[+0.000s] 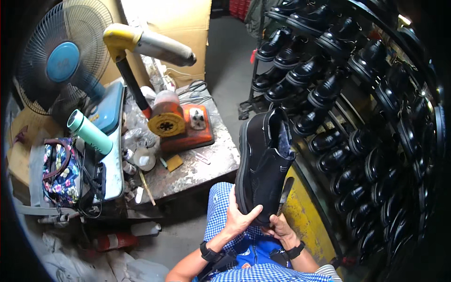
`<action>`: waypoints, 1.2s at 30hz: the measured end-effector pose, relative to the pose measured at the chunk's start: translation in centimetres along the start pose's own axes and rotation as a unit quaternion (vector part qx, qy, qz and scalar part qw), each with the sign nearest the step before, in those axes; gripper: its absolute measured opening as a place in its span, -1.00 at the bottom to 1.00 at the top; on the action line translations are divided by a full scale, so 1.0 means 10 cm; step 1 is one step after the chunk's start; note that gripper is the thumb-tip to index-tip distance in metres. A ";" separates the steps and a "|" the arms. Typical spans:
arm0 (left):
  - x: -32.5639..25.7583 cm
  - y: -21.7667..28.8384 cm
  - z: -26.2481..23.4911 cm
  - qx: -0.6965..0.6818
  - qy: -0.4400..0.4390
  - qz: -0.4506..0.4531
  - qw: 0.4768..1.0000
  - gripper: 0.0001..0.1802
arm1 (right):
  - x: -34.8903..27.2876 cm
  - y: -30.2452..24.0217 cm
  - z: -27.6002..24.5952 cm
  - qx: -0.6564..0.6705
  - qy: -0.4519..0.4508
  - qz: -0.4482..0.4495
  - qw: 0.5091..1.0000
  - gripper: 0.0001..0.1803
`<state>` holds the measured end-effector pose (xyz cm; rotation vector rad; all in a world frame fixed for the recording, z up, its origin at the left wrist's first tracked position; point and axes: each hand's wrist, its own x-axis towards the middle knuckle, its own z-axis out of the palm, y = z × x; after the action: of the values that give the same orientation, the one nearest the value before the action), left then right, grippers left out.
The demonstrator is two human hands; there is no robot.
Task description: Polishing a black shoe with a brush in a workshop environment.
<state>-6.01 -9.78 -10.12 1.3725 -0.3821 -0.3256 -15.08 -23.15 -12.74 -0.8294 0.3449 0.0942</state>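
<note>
Boot (265, 169), black and thick-soled, is held up over the person's lap, just right of the middle of the view, its toe end toward the body and its opening pointing away. From the far left, a fan (63, 62) with a blue hub stands behind a flowered bag (62, 173) with a brown handle. Right of the bag, a mint-green bottle (91, 133) leans at a slant. Next comes the desk (223, 152), its top worn and stained, with a clear jar (144, 160) near its left side, a thin stick (147, 189) lying across the front edge, and a tan block (175, 163) close by. Behind these sits a machine (199, 134) with an orange-red base, a yellow disc and a raised arm. Below, a red cylinder (116, 241) lies on the floor. Nearer the middle, the left grip (240, 219) is closed around the toe end, thumb on the upper and fingers along the sole. Beside it, the right grip (281, 228) is narrow, holding a slim dark tool (286, 189) at the boot's right side, fingertips close to the toe. Further right come a scuffed yellow panel (305, 209) and a rack (252, 87) carrying rows of glossy black shoes (307, 69).
</note>
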 end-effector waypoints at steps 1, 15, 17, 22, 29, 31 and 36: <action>-0.02 0.01 -0.02 -0.067 0.031 -0.042 0.996 0.01 | 0.02 0.02 -0.09 -0.066 0.025 -0.003 0.998 -0.59; -0.32 -0.20 -0.42 0.417 -0.018 0.061 0.907 -0.08 | 0.39 -0.85 -0.19 -0.226 0.254 -0.126 0.932 -0.81; -0.33 -0.19 -0.39 0.435 -0.029 0.077 0.897 -0.07 | 0.45 -0.80 -0.21 -0.224 0.250 -0.115 0.935 -0.80; -0.36 -0.18 -0.37 0.467 -0.064 0.111 0.875 -0.06 | 0.57 -0.76 -0.31 -0.334 0.270 -0.109 0.896 -0.74; -0.37 -0.18 -0.37 0.469 -0.066 0.099 0.875 -0.08 | 0.57 -0.79 -0.36 -0.291 0.256 -0.094 0.917 -0.80; -0.35 -0.18 -0.36 0.470 -0.064 0.110 0.873 -0.08 | 0.56 -0.80 -0.38 -0.284 0.251 -0.091 0.921 -0.80; -0.34 -0.20 -0.38 0.463 -0.071 0.118 0.876 -0.09 | 0.52 -0.77 -0.55 -0.458 0.228 -0.137 0.848 -0.80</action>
<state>-7.39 -5.30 -12.96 2.2172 -0.8938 -0.0154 -10.00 -32.67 -12.42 -1.8602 0.6412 -0.2355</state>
